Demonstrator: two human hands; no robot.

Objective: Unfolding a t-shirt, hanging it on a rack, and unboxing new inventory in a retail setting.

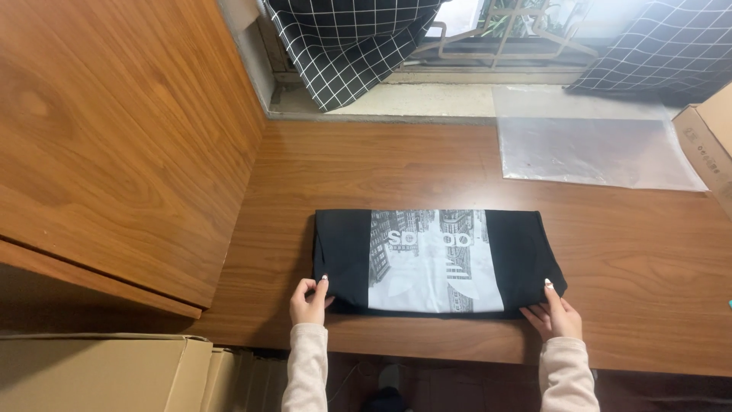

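A single head-worn camera looks steeply down and forward over the brown wooden worktop [610,252] from close above its near edge, facing the window ledge well beyond the hands; the forearms enter from the bottom edge.

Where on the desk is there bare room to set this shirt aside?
Bare desk lies between shirt and window ledge, left of the plastic bag. Another patch right of the shirt, before the box. Near edge is crowded by left hand and right hand.

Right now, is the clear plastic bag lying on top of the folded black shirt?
No, the clear plastic bag lies apart on the table, beyond the folded black shirt.
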